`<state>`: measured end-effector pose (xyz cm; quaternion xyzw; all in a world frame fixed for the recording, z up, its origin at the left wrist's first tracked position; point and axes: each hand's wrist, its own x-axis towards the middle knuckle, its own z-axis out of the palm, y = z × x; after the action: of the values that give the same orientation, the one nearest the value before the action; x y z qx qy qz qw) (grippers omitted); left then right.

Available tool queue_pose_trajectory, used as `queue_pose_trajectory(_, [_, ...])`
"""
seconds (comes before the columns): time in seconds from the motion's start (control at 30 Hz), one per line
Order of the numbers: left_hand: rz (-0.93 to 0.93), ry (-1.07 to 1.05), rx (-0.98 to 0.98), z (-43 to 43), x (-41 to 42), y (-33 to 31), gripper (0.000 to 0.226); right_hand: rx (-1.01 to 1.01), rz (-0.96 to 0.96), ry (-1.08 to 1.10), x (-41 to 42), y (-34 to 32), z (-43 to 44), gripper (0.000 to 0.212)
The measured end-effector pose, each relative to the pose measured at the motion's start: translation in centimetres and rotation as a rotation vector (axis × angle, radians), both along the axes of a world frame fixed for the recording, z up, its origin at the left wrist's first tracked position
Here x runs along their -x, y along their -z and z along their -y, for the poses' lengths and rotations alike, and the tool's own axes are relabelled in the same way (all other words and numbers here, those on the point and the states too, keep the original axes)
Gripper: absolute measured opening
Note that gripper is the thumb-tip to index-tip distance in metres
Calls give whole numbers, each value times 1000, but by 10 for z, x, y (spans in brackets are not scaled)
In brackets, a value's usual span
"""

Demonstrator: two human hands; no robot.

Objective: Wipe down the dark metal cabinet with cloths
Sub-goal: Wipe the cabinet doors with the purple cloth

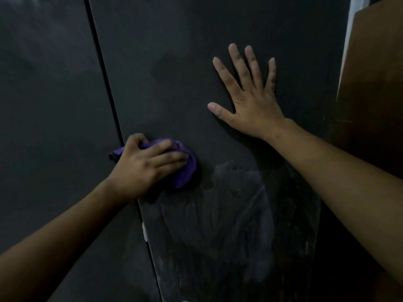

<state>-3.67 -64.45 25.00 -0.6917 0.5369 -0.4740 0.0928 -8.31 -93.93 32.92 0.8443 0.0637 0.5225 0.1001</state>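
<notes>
The dark metal cabinet [174,62] fills the view, its two doors split by a thin vertical seam. My left hand [144,166] grips a bunched purple cloth [185,168] and presses it against the right door, just right of the seam. My right hand [248,99] lies flat on the same door higher up, fingers straight and spread. Below the cloth the door shows pale dusty smears [222,214] and streaks.
A brown wooden panel [375,73] stands right of the cabinet, with a strip of white wall [351,29] between them. A small white chip [144,233] marks the door edge low on the seam.
</notes>
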Motion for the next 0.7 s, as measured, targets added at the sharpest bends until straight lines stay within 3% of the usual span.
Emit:
queue_pose_trajectory(0.17, [-34,-173,258,52,11,4,51,15,29,20,-2,1,-1,85])
queue_pose_trajectory(0.23, [-59,-191,238,65,14,20,56,16,37,23,-3,3,-2,84])
queue_pose_trajectory(0.4, [-19,-165,-50,44,16,65,57,5,50,8,-5,10,-2,79])
queue_pose_trajectory(0.5, [-49,-95,17,18,19,74,33,15,56,2,-5,11,-1,78])
queue_pose_trajectory(0.67, [-220,-114,135,-10,17,49,35,-19,67,17,-4,13,-7,77])
queue_pose_trajectory(0.7, [-199,-135,141,-8,14,44,46,-32,70,16,-4,15,-9,75])
